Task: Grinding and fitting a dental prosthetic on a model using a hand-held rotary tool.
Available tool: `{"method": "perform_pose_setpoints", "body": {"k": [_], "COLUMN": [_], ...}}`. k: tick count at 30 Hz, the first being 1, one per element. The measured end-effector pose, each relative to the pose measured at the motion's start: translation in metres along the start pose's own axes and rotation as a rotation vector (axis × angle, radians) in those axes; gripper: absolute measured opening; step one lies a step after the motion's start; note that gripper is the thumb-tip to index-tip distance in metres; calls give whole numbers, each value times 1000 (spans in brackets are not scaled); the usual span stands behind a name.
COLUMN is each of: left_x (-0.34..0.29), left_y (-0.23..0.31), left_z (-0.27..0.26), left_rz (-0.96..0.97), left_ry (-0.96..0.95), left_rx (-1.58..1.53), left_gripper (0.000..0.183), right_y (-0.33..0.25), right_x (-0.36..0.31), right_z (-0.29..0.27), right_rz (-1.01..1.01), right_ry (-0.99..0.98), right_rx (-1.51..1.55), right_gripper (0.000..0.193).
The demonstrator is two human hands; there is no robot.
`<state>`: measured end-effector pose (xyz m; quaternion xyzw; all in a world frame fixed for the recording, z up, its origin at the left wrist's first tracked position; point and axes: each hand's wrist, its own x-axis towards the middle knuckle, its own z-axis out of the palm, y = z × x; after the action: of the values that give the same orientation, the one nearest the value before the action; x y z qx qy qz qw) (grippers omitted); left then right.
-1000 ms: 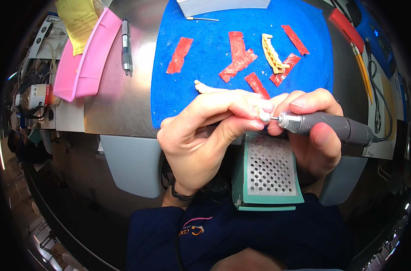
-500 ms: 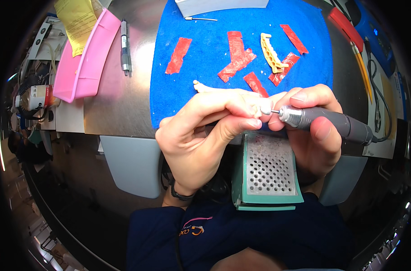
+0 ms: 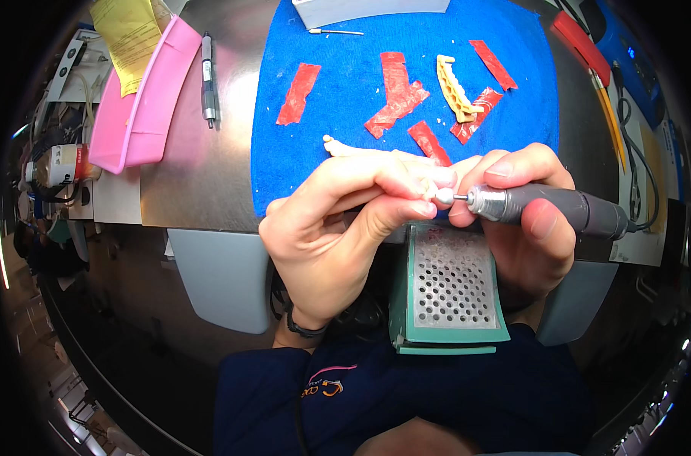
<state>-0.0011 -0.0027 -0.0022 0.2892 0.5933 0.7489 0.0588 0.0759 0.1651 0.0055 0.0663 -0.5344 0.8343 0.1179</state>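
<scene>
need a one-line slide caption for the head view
Right hand holds a grey rotary handpiece, its bur at a small cream piece pinched in the left hand.

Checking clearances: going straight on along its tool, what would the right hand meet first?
Leading with the rounded tip of its tool, the right hand would probably first meet the pale piece pinched in the left hand; whether tip and piece touch is unclear.

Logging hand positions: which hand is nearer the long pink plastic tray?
Left: the left hand is right of the tray, lower in view; the right hand is farther right.
</scene>
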Motion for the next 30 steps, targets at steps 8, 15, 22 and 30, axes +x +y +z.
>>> {"method": "perform_pose_setpoints", "body": {"k": [8, 15, 22, 30], "left_x": [0, 0, 1, 0], "left_y": [1, 2, 2, 3], "left_z": [0, 0, 1, 0], "left_rz": [7, 0, 3, -20], "left_ry": [2, -1, -2, 6], "left_rx": [1, 7, 26, 18], "left_gripper": [10, 10, 10, 11], "right_y": [2, 1, 2, 2], "right_x": [1, 2, 2, 1], "right_z": [1, 2, 1, 0], "right_rz": [-14, -14, -30, -4], "right_ry": [19, 19, 26, -6], "right_rx": [13, -5, 22, 28], "right_gripper": [35, 34, 34, 34]}}
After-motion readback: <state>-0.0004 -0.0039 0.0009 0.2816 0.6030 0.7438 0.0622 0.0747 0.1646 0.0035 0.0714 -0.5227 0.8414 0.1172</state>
